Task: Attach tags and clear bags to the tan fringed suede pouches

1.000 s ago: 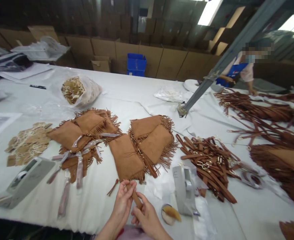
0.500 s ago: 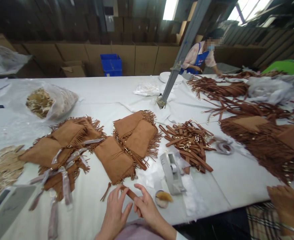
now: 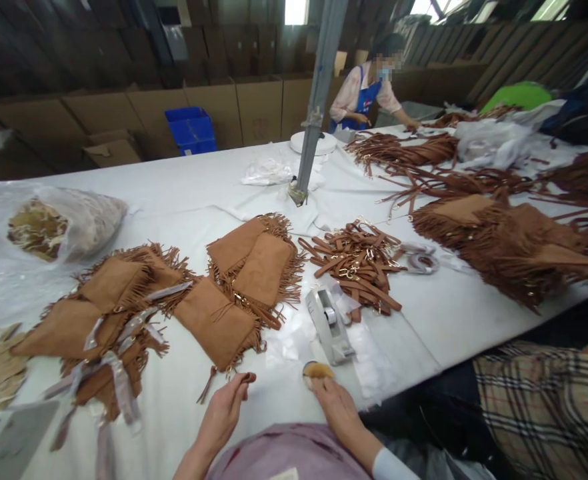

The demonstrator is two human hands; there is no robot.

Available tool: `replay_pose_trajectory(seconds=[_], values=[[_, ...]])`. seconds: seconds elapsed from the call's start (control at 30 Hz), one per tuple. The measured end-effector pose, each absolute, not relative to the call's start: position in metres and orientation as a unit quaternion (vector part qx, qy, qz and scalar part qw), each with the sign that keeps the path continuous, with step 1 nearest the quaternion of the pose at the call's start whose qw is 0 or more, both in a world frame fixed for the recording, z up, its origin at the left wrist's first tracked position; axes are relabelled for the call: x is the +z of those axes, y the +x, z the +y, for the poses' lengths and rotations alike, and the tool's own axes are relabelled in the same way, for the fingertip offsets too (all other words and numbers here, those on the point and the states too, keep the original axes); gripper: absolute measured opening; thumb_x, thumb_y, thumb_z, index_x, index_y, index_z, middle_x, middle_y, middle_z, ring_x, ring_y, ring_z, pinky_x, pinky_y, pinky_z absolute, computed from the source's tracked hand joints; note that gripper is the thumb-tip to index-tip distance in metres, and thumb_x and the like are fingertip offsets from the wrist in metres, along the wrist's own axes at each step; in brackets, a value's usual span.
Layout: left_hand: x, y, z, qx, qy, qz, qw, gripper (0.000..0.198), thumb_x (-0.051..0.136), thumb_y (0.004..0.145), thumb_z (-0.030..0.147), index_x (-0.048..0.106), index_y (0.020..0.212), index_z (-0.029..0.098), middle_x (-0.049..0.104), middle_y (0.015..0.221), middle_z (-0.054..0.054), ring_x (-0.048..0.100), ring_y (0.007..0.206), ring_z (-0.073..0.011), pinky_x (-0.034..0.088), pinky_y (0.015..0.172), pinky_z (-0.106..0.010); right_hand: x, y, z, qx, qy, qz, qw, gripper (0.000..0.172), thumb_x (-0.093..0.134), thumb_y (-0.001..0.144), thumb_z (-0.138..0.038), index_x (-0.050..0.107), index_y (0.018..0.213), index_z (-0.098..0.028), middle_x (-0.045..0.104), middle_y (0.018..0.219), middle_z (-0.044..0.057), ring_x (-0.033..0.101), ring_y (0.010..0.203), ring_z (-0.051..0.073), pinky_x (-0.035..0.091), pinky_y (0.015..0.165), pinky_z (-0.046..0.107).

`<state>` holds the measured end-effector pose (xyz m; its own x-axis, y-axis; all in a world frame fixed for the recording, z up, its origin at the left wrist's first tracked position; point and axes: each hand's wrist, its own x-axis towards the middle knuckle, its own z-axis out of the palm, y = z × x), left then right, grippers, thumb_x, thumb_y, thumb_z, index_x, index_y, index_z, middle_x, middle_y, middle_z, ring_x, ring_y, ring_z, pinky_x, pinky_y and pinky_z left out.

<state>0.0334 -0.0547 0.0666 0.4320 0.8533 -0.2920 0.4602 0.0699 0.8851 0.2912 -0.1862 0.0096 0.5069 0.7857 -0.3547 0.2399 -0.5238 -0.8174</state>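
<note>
My left hand [image 3: 223,408] pinches a short brown leather strap [image 3: 248,377], its folded end poking out past thumb and fingers. To the right, my right hand [image 3: 338,408] has its fingertips closed at the near edge of a yellow sponge-like pad [image 3: 318,369], which lies over a small round dish [image 3: 307,381]. The fingers cover part of both. Just beyond my left hand lies a brown fringed pouch [image 3: 217,320] with a tassel [image 3: 207,385] hanging towards me. A grey tape dispenser [image 3: 330,327] stands behind the pad.
More fringed pouches [image 3: 109,283] with wrapped straps lie left. A strap pile [image 3: 357,263] with metal clasps sits right of centre. A metal post [image 3: 315,113] rises from the table. Plaid clothing [image 3: 544,387] shows at right. Across the table, a person in a blue apron [image 3: 367,100] works.
My right hand has let go of the strap and moved right to the yellow pad. The strap stays in my left hand. The whole view has turned right.
</note>
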Motion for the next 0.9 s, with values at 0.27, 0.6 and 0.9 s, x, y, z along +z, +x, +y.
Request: replay_pose_trajectory(seconds=[0.27,0.6,0.9], values=[[0.062,0.022,-0.059,0.222,0.624,0.57,0.486,0.06,0.048,0.074,0.069,0.066,0.102,0.019,0.056,0.053,0.002,0.054,0.047,-0.0166,0.045,0.048,-0.026,-0.014,0.297,-0.194,0.318,-0.766,-0.468,0.306,0.019,0.056,0.075,-0.022,0.072,0.083,-0.028,0.061,0.073,0.003,0.055,0.075,0.023,0.041,0.081,0.037],[0.036,0.004,-0.072,0.169,0.618,0.57,0.514,0.066,0.047,0.075,0.069,0.061,0.115,0.018,0.054,0.056,0.003,0.05,0.045,-0.014,0.044,0.046,-0.026,0.004,0.353,-0.229,0.188,-0.884,-0.407,0.131,0.045,0.03,0.094,-0.043,0.063,0.074,-0.02,0.067,0.069,0.007,0.063,0.068,0.022,0.039,0.063,0.03],[0.035,0.009,-0.068,0.194,0.618,0.564,0.511,0.061,0.047,0.078,0.065,0.054,0.116,0.018,0.053,0.056,0.005,0.048,0.044,-0.0137,0.042,0.044,-0.025,0.005,0.429,-0.19,0.207,-0.934,-0.279,0.078,0.027,0.057,0.081,-0.037,0.064,0.091,-0.013,0.069,0.089,0.014,0.064,0.084,0.025,0.039,0.067,0.03]])
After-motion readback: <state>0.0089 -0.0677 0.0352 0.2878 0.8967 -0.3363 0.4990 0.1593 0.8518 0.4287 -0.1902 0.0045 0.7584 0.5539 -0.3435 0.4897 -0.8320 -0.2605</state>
